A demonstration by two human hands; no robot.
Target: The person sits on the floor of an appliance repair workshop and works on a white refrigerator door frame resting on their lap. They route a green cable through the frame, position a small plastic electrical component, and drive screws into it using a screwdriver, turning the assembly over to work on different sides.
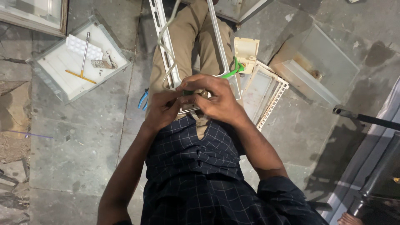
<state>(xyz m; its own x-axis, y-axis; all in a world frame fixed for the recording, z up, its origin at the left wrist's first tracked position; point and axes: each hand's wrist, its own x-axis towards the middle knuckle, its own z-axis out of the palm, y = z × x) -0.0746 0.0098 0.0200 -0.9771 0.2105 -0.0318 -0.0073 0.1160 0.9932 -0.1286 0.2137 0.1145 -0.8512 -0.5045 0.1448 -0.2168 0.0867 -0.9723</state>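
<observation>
Both hands, left hand (163, 109) and right hand (214, 98), pinch a green wire (231, 71) (partly hidden) against the white metal frame (163, 31) running toward 12 o'clock.

A white painted perforated metal frame (166, 46) with a dull sheen lies over matt tan cloth trousers (189, 37), a glossy green plastic-coated wire (233, 70) curls beside it, and the grey stone floor (75, 137) looks rough, dusty and stained.
</observation>
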